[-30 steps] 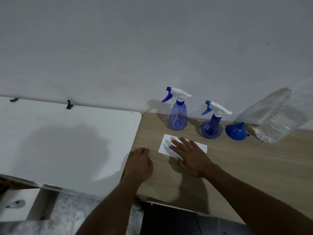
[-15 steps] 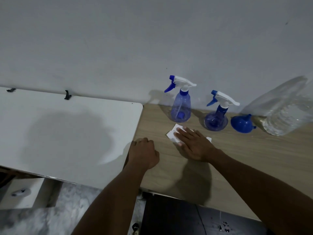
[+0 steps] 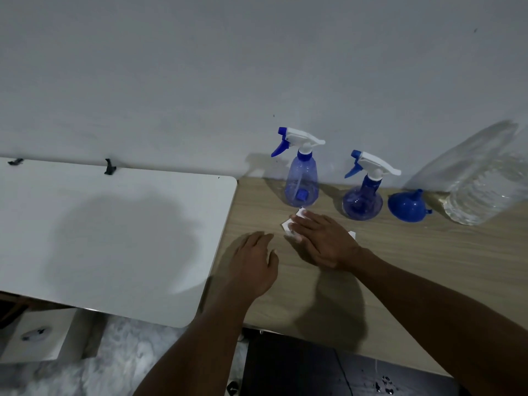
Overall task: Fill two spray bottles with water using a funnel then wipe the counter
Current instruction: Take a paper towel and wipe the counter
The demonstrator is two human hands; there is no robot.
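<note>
Two blue spray bottles with white trigger heads stand by the wall on the wooden counter [image 3: 414, 270]: a tall one [image 3: 302, 182] and a squat round one [image 3: 363, 200]. A blue funnel [image 3: 407, 206] lies upside down to their right. My right hand [image 3: 323, 238] presses flat on a white tissue [image 3: 288, 225], which shows only at its corners, just in front of the tall bottle. My left hand [image 3: 254, 264] rests flat on the counter near its left edge, fingers relaxed.
A large clear water bottle [image 3: 485, 181] stands at the far right against the wall. A white table [image 3: 100, 230] adjoins the counter on the left. Below the counter's front edge is a dark surface with drops [image 3: 385, 388].
My right hand has slid the tissue away from me, toward the tall bottle, and now covers more of it. My left hand has uncurled and shifted slightly right on the counter.
</note>
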